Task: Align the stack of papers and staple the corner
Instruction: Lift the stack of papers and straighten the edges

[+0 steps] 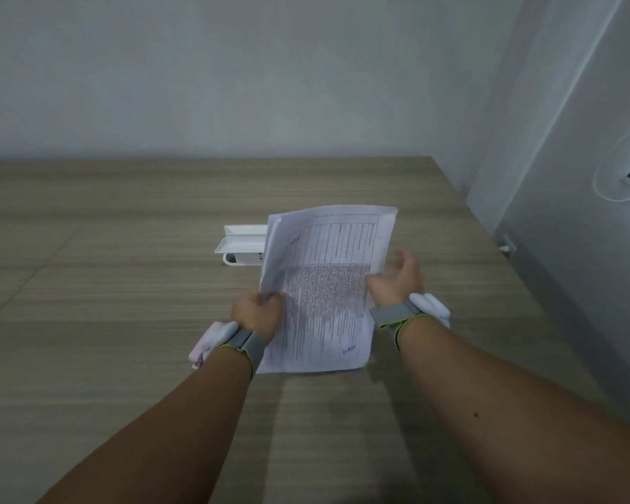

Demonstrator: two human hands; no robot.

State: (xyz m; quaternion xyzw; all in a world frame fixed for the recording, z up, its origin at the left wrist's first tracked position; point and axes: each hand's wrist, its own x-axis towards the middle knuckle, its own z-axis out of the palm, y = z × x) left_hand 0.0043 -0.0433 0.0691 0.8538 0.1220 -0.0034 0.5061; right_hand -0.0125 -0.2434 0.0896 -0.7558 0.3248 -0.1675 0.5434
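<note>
A stack of printed papers [328,281] with a table and dense text stands tilted above the wooden table [106,285], its lower edge near the tabletop. My left hand [257,311] grips the stack's left edge, where the sheets fan apart slightly. My right hand [397,278] holds the right edge with the thumb in front and the fingers spread behind. A white stapler [241,245] lies on the table behind the papers, its right part hidden by them.
Both wrists carry grey bands with white devices. The table's right edge runs diagonally beside a grey wall panel [561,212]. A plain wall stands behind the table's far edge.
</note>
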